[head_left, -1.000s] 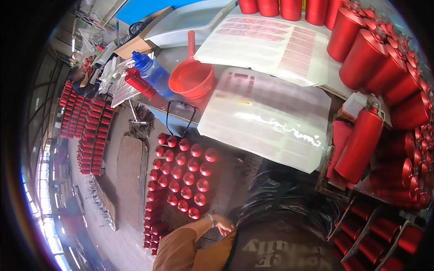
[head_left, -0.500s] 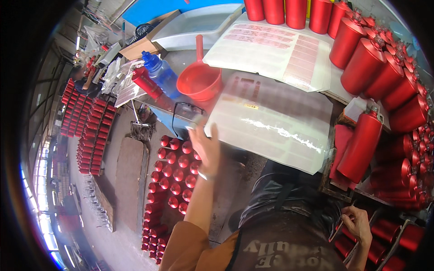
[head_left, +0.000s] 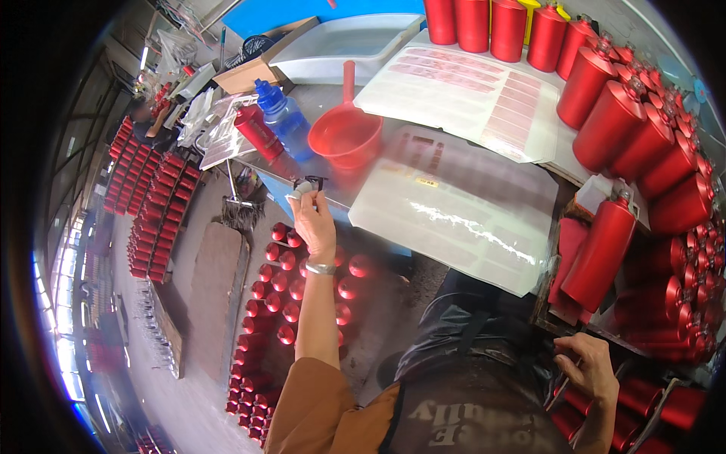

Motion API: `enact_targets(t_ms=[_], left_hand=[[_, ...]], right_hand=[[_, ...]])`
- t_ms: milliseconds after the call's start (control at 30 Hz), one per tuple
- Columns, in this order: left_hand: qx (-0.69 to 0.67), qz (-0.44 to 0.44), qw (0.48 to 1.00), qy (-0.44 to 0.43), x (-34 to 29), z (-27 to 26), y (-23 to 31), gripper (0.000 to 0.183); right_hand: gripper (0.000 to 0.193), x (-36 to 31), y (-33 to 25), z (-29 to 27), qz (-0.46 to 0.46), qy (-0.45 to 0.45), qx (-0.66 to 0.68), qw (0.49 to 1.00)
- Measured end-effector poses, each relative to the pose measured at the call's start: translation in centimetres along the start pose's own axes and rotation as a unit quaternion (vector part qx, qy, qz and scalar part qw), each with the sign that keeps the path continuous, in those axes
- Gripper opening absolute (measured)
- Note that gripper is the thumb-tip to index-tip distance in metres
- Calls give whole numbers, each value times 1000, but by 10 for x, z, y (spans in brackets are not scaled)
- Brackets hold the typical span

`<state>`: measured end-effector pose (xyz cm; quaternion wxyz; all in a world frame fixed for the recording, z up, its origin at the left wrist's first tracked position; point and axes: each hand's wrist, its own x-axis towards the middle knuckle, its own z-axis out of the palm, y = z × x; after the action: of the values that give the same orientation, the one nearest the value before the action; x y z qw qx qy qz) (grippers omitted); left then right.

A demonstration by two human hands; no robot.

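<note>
Reach seems now completed: at nine o'clock, our left hand [head_left: 314,221] pinches one pale thing [head_left: 302,188] by the black loop [head_left: 320,182]; our right hand [head_left: 588,365], four o'clock, curls loosely, apparently empty.

left fingers [head_left: 308,206] reached black frame [head_left: 320,181] | grip unclear | right fingers [head_left: 567,346] appeared

Apron [head_left: 484,371]: pale lettering [head_left: 446,424]; sheet [head_left: 469,257]: yellow label [head_left: 426,181], seemingly illegible.

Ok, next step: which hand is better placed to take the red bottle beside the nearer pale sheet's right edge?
Probably the right hand: it is closer to the red bottle and looks empty, while the left hand is left of the sheet, near a black frame.
</note>
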<state>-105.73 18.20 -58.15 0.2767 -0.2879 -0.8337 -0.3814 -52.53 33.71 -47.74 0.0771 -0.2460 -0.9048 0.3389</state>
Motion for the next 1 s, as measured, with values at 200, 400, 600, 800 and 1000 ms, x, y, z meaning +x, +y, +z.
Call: enact_targets(t_ms=[200, 400, 600, 800, 1000], left_hand=[[-100, 118, 980, -127, -22, -66, 110, 9], [-296, 136, 881, -344, -59, -94, 206, 13], [-371, 105, 810, -442, -58, -98, 213, 17], [-421, 67, 733, -530, -51, -100, 202, 17], [-385, -31, 871, -305, -22, -66, 119, 16]], right_hand=[[40, 63, -53, 2, -169, 72, -19, 983], [42, 126, -106, 6, -302, 151, -153, 929], [35, 129, -116, 9, -247, 73, -146, 955], [32, 127, -105, 20, -192, 15, -77, 978], [27, 115, -99, 12, -194, -45, -64, 978]])
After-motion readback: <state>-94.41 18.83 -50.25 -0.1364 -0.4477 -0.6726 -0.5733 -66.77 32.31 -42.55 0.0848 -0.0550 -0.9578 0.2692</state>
